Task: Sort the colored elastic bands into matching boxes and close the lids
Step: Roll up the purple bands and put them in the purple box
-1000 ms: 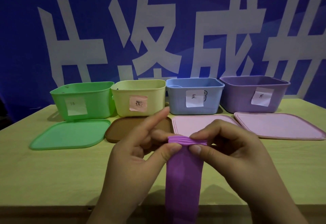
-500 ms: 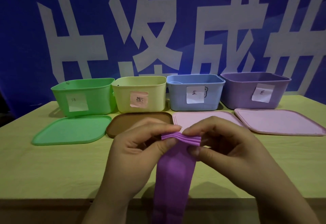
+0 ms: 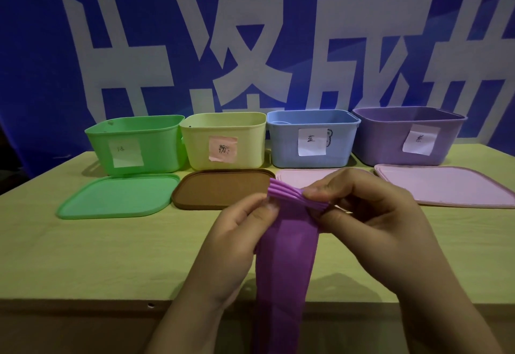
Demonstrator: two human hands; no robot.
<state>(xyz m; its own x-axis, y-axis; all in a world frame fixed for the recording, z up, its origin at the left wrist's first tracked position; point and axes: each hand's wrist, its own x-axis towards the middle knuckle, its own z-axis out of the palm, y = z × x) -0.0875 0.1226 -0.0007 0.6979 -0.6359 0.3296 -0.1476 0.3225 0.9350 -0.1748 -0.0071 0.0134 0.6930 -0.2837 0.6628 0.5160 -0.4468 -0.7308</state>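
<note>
The purple elastic band (image 3: 284, 264) hangs lengthwise, its long axis running from the near edge of the surface (image 3: 111, 256) up to a pleated top end. The left hand (image 3: 237, 236) and right hand (image 3: 370, 214) pinch that bunched end between them, fingers curled around it. Beyond, four lids lie before four open boxes, the purple box (image 3: 390, 142) far right.

Over the last second you gathered more of the purple band (image 3: 287, 253) into pleats. Your left hand (image 3: 237, 239) dropped its raised forefinger and slid down to pinch the band just under the folds. Your right hand (image 3: 365, 214) took over the stacked folds, which tilted from level to sloping down toward the right and fanned out wider.
</note>
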